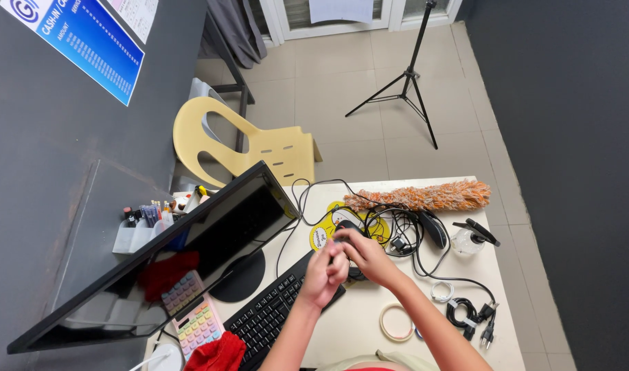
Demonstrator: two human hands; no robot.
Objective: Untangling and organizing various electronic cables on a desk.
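Just right of the black keyboard [277, 317], both hands meet above the tabletop [359, 319]. The left hand [323, 275] is curled shut around something small I cannot identify, while the right hand [364, 255] pinches at its top with its fingertips. A black mouse [347, 227] sits beyond the keyboard, touching the right hand. Working low and close, clear of the tangled black cables [404, 230], seems wise.
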